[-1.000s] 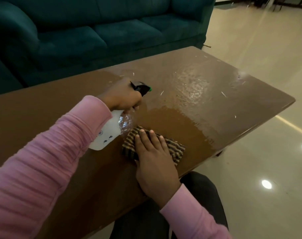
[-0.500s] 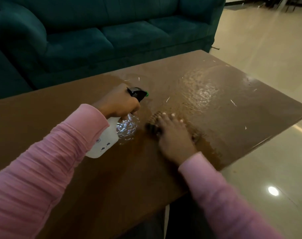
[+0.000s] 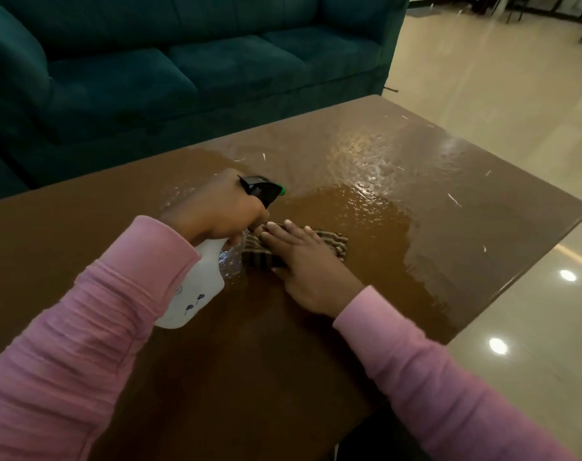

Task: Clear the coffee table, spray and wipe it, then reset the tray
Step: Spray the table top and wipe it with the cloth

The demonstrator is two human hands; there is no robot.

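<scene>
The brown coffee table (image 3: 482, 207) fills the middle of the view; its right half is wet and glossy. My left hand (image 3: 216, 211) grips a white spray bottle (image 3: 196, 287) by its black, green-tipped trigger head, the nozzle aimed right over the tabletop. My right hand (image 3: 302, 261) lies flat with fingers spread, pressing a striped brown cloth (image 3: 336, 242) onto the table right beside the bottle. Most of the cloth is hidden under the hand. No tray is in view.
A dark teal sofa (image 3: 183, 61) runs along the table's far side. Small white specks (image 3: 454, 199) are scattered on the wet right end. Glossy beige floor (image 3: 499, 78) lies to the right and beyond the table.
My right hand has slid the cloth away across the table and then back toward the bottle. The spray bottle has stayed in my left hand, about where it was.
</scene>
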